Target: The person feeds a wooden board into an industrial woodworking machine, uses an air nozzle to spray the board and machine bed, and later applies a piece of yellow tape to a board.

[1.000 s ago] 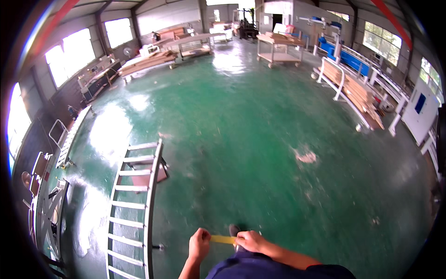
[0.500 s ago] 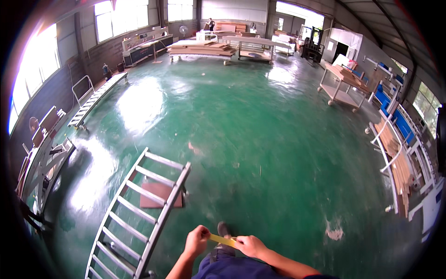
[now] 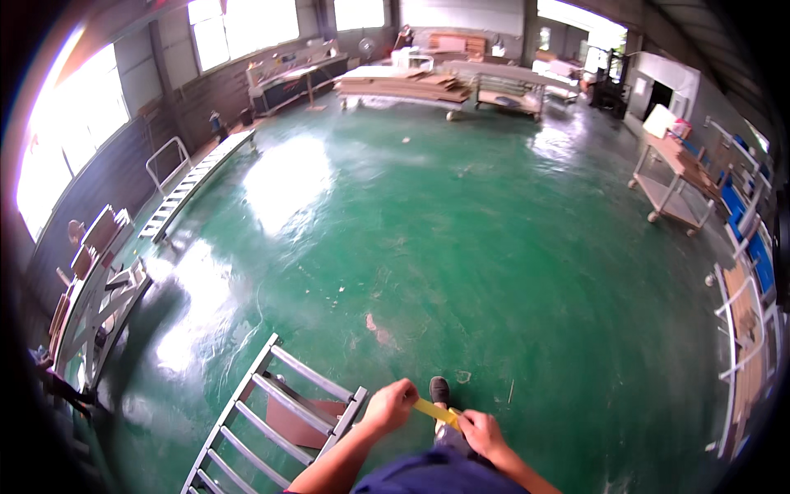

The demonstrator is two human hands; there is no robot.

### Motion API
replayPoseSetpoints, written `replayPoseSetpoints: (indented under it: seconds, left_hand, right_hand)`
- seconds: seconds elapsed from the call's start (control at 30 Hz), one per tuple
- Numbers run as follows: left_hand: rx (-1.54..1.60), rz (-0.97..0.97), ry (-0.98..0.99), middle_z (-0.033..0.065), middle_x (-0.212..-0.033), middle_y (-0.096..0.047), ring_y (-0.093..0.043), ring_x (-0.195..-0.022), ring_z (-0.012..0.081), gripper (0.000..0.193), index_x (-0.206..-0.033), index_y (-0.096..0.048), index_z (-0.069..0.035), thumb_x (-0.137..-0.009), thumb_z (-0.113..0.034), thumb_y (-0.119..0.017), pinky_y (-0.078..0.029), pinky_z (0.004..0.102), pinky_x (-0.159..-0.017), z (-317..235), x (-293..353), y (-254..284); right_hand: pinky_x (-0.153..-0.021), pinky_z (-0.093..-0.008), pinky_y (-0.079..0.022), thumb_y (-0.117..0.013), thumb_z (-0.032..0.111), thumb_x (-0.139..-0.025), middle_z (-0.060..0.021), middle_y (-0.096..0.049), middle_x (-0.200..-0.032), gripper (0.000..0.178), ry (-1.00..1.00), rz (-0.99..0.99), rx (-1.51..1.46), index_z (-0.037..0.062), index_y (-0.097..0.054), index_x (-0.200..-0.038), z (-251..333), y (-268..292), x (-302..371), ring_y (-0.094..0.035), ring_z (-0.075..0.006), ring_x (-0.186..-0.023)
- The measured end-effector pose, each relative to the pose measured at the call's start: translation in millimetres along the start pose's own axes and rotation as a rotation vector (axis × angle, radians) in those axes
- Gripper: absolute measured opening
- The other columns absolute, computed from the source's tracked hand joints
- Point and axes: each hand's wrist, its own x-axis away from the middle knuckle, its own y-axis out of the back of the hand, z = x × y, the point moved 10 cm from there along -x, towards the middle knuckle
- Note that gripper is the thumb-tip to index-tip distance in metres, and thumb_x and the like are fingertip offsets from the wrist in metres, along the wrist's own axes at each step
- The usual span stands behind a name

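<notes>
A narrow yellow strip (image 3: 435, 411) is stretched between my two hands, low in front of my body. My left hand (image 3: 391, 405) pinches its left end, with the fingers curled in. The right hand (image 3: 480, 430) has the other end between thumb and fingers. Whether the strip is tape or a band, I cannot tell. One dark shoe (image 3: 440, 389) shows on the floor just beyond the strip. To the left of my left arm stands a metal roller conveyor (image 3: 306, 369), with a reddish-brown board (image 3: 295, 426) visible below its rollers.
Another roller conveyor (image 3: 197, 181) stands by the left wall, and a machine frame (image 3: 95, 309) at the left edge. Stacked boards (image 3: 403, 85) lie on a low cart at the back. A wheeled cart (image 3: 671, 198) and racked planks (image 3: 745, 329) line the right. Green floor (image 3: 461, 247) spreads ahead.
The view has shifted forward, so the near roller conveyor lies lower in the picture. Both hands still hold the yellow strip and appear farther right. A shoe is now plainer beyond it.
</notes>
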Motion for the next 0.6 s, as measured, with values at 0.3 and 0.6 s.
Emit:
replayPoseSetpoints:
  seconds: [0.3,0.6]
  left_hand:
    - [0.293,-0.48,0.289,0.0048,-0.071,-0.06,-0.053,-0.066,0.0102,0.007,-0.086,-0.058,0.001,-0.084,-0.001,-0.064,-0.045,0.0257,-0.061,80,-190,175]
    - [0.363,-0.569,0.261,0.0066,-0.07,-0.06,-0.055,-0.064,0.0123,0.007,-0.085,-0.057,0.001,-0.083,-0.001,-0.063,-0.045,0.0271,-0.06,184,-460,315]
  right_hand:
    - [-0.059,-0.0438,-0.049,-0.056,0.027,-0.085,-0.0144,-0.064,-0.07,0.022,0.315,0.319,0.142,0.0081,-0.066,-0.081,175,-22,-326,-0.062,-0.0352,-0.063]
    - [-0.06,-0.0406,-0.049,-0.058,0.024,-0.082,-0.016,-0.06,-0.063,0.022,0.37,0.263,0.128,0.0051,-0.064,-0.074,259,-87,-632,-0.062,-0.034,-0.06]
